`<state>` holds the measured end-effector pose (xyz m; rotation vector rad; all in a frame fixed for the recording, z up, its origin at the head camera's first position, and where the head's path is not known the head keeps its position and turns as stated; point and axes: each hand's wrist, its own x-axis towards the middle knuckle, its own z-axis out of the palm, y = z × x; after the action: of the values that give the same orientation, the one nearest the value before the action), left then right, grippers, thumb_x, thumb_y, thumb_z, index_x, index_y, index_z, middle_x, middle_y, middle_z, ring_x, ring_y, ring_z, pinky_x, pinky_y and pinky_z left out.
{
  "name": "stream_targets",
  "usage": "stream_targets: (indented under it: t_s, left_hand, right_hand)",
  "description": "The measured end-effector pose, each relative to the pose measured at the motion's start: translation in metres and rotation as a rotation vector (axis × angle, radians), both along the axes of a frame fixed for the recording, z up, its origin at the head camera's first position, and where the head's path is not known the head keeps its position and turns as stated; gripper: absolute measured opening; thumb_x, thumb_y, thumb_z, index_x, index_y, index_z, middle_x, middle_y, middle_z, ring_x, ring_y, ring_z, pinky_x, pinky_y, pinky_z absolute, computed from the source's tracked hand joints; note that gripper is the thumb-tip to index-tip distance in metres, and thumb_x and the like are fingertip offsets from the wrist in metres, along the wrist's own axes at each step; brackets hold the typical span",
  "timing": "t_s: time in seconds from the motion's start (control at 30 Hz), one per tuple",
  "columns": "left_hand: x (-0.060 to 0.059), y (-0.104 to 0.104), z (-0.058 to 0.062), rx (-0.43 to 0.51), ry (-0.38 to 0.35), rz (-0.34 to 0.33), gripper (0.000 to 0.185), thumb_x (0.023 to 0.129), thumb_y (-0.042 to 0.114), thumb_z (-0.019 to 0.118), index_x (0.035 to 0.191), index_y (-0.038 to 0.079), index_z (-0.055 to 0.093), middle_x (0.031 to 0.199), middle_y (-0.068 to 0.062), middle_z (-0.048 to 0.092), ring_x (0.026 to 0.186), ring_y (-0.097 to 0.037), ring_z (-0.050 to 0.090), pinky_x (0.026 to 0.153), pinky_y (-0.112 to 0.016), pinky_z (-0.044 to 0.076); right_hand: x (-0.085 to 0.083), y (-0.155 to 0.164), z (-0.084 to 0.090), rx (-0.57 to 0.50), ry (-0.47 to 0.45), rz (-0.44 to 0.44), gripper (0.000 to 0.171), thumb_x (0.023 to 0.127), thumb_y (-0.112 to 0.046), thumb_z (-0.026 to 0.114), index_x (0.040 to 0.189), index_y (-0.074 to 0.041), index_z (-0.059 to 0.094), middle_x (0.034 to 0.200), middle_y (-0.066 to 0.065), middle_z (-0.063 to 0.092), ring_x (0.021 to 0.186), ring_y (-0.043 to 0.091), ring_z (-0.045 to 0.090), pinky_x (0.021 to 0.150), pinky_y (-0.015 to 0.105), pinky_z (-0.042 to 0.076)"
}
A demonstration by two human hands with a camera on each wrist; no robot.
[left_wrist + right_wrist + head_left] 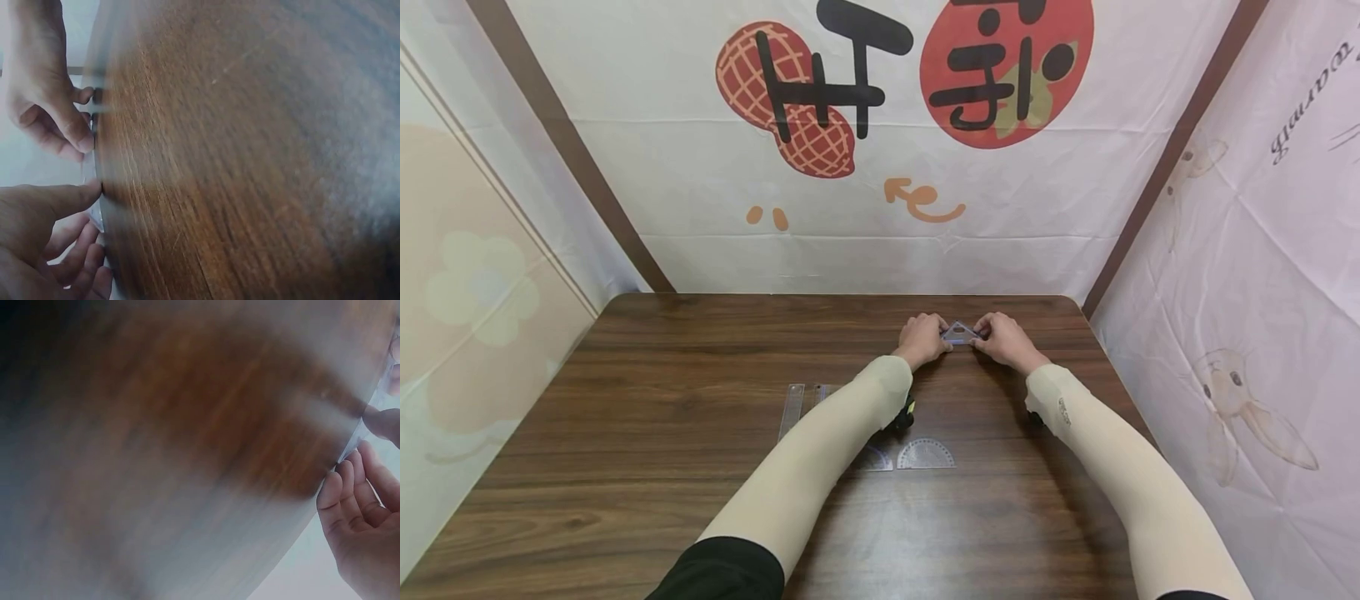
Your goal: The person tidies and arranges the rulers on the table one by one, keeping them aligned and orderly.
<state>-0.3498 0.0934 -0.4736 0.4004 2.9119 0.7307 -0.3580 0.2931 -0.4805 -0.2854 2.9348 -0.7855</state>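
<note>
Reaching forward, both hands' fingers pinch the clear triangle (958,333) on the table (625,400).

L thumb (75,194) & R fingertips (78,134) pinched thin clear plastic piece (95,164) at edge of wood table (237,156), blurred.

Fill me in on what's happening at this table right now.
A person in cream sleeves holds a small clear plastic triangle set square between the left hand and right hand, near the far edge of the dark wooden table. Both hands pinch it by its ends. Nearer the person lie two clear straight rulers and two clear half-round protractors, untouched.
</note>
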Motion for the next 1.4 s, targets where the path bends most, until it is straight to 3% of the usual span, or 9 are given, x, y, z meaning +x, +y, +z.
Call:
stream_targets:
  t_s: [0.33, 0.67, 0.97, 1.23, 1.4]
  left_hand:
    - [-0.005, 0.001, -0.005, 0.029, -0.009, -0.007, 0.036, 0.102, 0.022, 0.078, 0.137, 0.014, 0.071, 0.13, -0.003, 0.074, 0.126, -0.026, 0.061, 0.117, -0.042, 0.041]
    - [-0.005, 0.0, -0.007, 0.113, 0.004, 0.003, 0.03, 0.102, 0.014, 0.077, 0.131, 0.009, 0.071, 0.123, -0.004, 0.075, 0.113, -0.019, 0.07, 0.1, -0.035, 0.055]
    - [-0.002, -0.006, -0.006, 0.219, -0.016, -0.014, 0.028, 0.102, 0.007, 0.073, 0.129, 0.005, 0.07, 0.121, -0.008, 0.071, 0.111, -0.021, 0.067, 0.097, -0.036, 0.056]
    - [-0.001, -0.008, -0.004, 0.225, -0.02, -0.023, 0.029, 0.104, 0.009, 0.07, 0.133, 0.005, 0.068, 0.124, -0.009, 0.067, 0.111, -0.021, 0.066, 0.096, -0.035, 0.056]
    - [0.001, -0.009, -0.003, 0.216, -0.021, -0.021, 0.029, 0.105, 0.01, 0.07, 0.133, 0.006, 0.068, 0.125, -0.009, 0.067, 0.111, -0.022, 0.065, 0.096, -0.036, 0.056]
  right_hand:
    - [0.0, 0.0, -0.004, -0.012, 0.01, 0.002, 0.025, 0.102, -0.016, 0.076, 0.12, -0.001, 0.069, 0.114, 0.017, 0.072, 0.104, 0.032, 0.069, 0.095, 0.051, 0.056]
    - [0.003, 0.001, -0.005, -0.015, 0.015, 0.009, 0.025, 0.102, -0.017, 0.076, 0.12, -0.002, 0.068, 0.114, 0.016, 0.071, 0.104, 0.032, 0.068, 0.095, 0.051, 0.055]
    - [0.004, -0.002, -0.002, -0.017, 0.019, 0.035, 0.028, 0.101, -0.016, 0.077, 0.122, -0.001, 0.066, 0.116, 0.017, 0.068, 0.106, 0.033, 0.066, 0.096, 0.051, 0.054]
    - [0.007, -0.004, 0.001, 0.014, 0.052, 0.038, 0.034, 0.101, -0.019, 0.078, 0.13, -0.002, 0.07, 0.115, 0.014, 0.072, 0.109, 0.033, 0.066, 0.104, 0.06, 0.039]
    - [0.008, -0.003, 0.001, 0.03, 0.049, 0.051, 0.03, 0.102, -0.02, 0.076, 0.126, -0.003, 0.072, 0.112, 0.012, 0.073, 0.107, 0.033, 0.066, 0.103, 0.059, 0.04]
